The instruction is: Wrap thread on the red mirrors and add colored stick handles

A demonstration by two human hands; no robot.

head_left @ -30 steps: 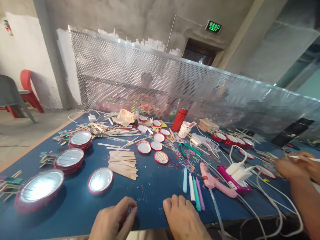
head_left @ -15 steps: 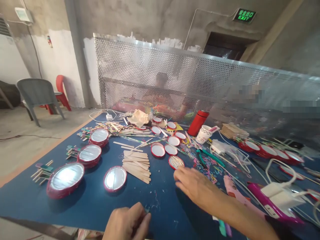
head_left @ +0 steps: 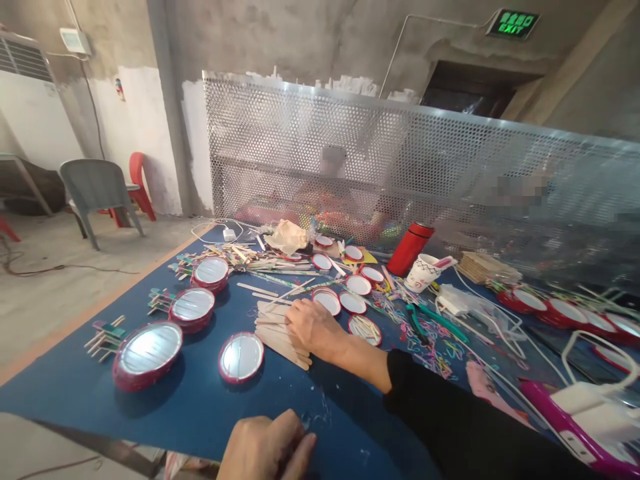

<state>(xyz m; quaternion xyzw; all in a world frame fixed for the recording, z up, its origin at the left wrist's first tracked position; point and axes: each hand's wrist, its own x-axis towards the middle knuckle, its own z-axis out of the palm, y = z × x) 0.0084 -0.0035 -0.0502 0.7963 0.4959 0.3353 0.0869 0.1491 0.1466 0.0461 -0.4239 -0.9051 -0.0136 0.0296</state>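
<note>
My right hand [head_left: 317,327] lies over the right side of a pile of flat wooden craft sticks [head_left: 275,333]. Its fingers are bent downward and touch the pile; the fingertips are hidden, so what they grip does not show. At the bottom edge my left hand [head_left: 267,447] is curled closed, thumb against the fingers. Whatever it holds is out of sight. Left of the pile lies a round red-rimmed disc [head_left: 241,357] with a pale face. A red-rimmed lid [head_left: 365,329] holding short sticks sits right of my right wrist.
Stacked red-rimmed discs [head_left: 147,353] line the left side. Behind the pile are loose sticks [head_left: 240,257]. To the right lie green-handled pliers [head_left: 440,322], colourful scraps [head_left: 435,350], a paper cup [head_left: 423,272], a red flask [head_left: 410,249] and a purple power strip [head_left: 560,420] with cables.
My right hand has moved left from the lid of short sticks to the craft-stick pile. The left hand stays curled near the table's front. The view has shifted slightly.
</note>
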